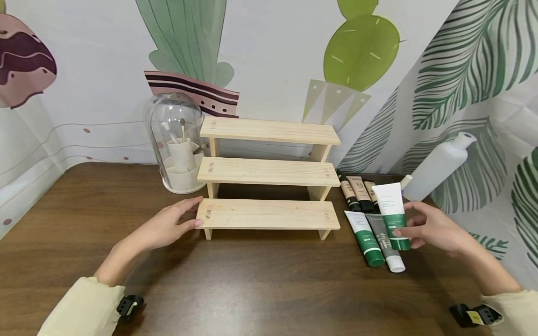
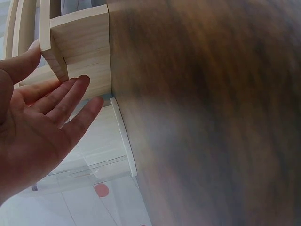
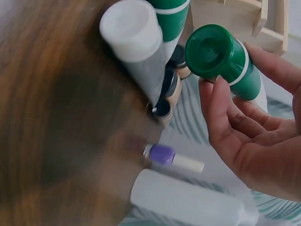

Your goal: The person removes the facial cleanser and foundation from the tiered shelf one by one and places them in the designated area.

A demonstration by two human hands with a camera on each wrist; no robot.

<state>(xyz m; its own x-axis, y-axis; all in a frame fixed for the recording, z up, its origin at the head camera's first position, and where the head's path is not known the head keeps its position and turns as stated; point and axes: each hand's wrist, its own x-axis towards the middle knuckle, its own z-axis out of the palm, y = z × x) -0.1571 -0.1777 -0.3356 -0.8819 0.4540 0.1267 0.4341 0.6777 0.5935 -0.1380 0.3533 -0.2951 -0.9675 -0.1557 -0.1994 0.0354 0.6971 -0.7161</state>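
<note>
A pale wooden three-step shelf (image 1: 269, 213) stands on the brown table. My left hand (image 1: 170, 225) holds the left end of its lowest step, thumb near the front corner and fingers toward the back. In the left wrist view that step's end (image 2: 55, 63) lies between thumb and fingers. My right hand (image 1: 437, 229) grips a white and green squeeze tube (image 1: 393, 221), cap down, raised over the other tubes. The right wrist view shows its green cap (image 3: 209, 51). Below it lie another white and green tube (image 1: 364, 238) and a grey tube (image 1: 384, 239) with a white cap.
Several small cosmetic tubes (image 1: 358, 189) lie beyond, right of the shelf. A white bottle (image 1: 439, 165) and a purple nail polish bottle (image 3: 161, 154) are behind the right hand. Left of the shelf, a clear dome (image 1: 173, 112) covers a white brush holder (image 1: 182, 156). Patterned cloth hangs behind.
</note>
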